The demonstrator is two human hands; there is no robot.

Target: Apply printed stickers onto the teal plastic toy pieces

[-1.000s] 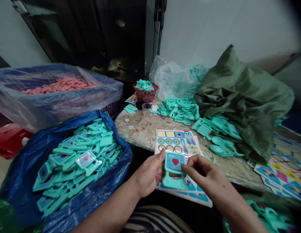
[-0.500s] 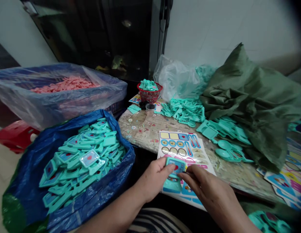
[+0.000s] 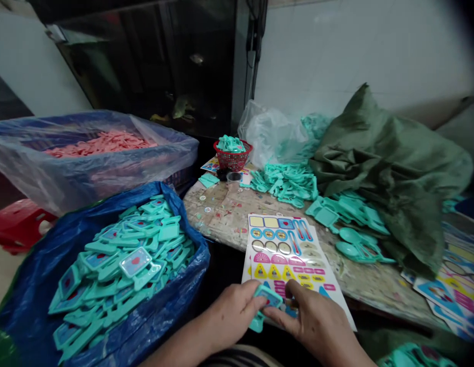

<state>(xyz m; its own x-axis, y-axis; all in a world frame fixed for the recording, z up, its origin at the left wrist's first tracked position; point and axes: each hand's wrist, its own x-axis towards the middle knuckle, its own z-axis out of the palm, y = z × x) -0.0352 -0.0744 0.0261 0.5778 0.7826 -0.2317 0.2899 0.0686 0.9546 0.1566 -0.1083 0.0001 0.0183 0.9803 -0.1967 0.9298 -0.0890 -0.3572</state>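
Observation:
My left hand (image 3: 232, 311) and my right hand (image 3: 313, 321) meet low in view, both gripping a teal plastic toy piece (image 3: 265, 300). The hands hide most of the piece, and its face is tilted. Just beyond them lies a printed sticker sheet (image 3: 286, 260) with hearts, dials and triangles, its near edge touching my fingers. To my left, a blue woven bag (image 3: 185, 244) holds a heap of similar teal toy pieces (image 3: 122, 270). One of them has a transparent heart-marked panel (image 3: 135, 262).
A worn, stained table (image 3: 221, 214) carries loose teal parts (image 3: 286, 183), a red basket (image 3: 232, 158) and a green sack (image 3: 393, 173). A plastic-lined bin of pink pieces (image 3: 99, 144) stands at left, a red stool (image 3: 18, 224) beside it. A dark fish tank (image 3: 145, 66) stands behind.
Both hands have dropped toward me with the teal piece, which now shows less of its face. More of the sticker sheet is visible, and the view has shifted slightly.

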